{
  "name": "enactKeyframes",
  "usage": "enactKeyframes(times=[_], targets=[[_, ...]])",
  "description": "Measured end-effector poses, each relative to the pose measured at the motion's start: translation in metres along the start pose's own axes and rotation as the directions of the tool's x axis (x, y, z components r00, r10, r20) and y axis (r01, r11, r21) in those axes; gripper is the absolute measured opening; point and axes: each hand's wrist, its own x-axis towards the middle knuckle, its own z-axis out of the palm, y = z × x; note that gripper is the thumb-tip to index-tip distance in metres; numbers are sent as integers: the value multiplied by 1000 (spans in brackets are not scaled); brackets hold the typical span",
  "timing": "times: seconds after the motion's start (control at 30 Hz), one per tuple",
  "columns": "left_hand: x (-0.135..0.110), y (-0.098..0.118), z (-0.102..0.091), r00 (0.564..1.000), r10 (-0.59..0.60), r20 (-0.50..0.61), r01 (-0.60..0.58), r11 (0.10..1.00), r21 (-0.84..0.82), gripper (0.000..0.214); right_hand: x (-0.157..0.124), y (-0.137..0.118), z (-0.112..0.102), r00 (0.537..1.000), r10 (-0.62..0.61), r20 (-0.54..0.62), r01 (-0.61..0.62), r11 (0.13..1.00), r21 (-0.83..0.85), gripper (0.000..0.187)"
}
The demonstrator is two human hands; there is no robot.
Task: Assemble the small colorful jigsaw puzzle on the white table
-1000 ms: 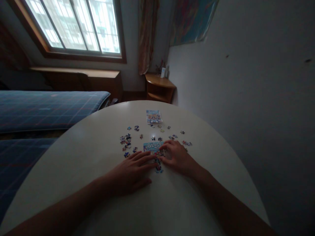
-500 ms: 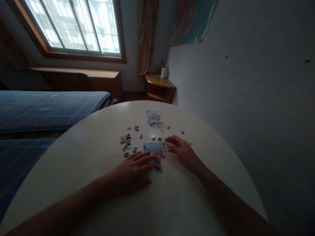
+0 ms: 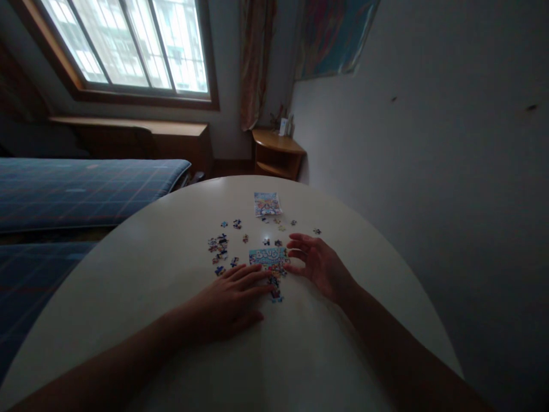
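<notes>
A partly joined jigsaw puzzle with a blue top lies on the round white table. My left hand rests flat on the table, fingers stretched out, fingertips touching the puzzle's lower left part. My right hand hovers just right of the puzzle, turned on its edge with the fingers apart and loosely curled; I see nothing in it. Loose puzzle pieces lie scattered left of the puzzle and beyond it.
A small picture card lies at the table's far side. A grey wall stands close on the right. A wooden corner shelf, a window and blue plaid mattresses lie beyond and to the left.
My right hand lifted off the puzzle's right edge, drew a little to the right and opened, turning onto its side. My left hand stayed in place.
</notes>
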Motion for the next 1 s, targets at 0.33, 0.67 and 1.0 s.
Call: enactKeyframes(times=[0.33, 0.67, 1.0], targets=[[0, -1, 1, 1000, -9, 17, 8, 1000, 20, 51, 1, -2, -2, 1000, -14, 27, 18, 987, -160, 36], [0, -1, 2, 1000, -4, 20, 4, 1000, 26, 52, 0, 1, 0, 999, 2, 48, 3, 995, -97, 33], [0, -1, 1, 1000, 3, -5, -3, 1000, 3, 50, 3, 16, -5, 888, -396, 232, 376, 339, -862, 20]])
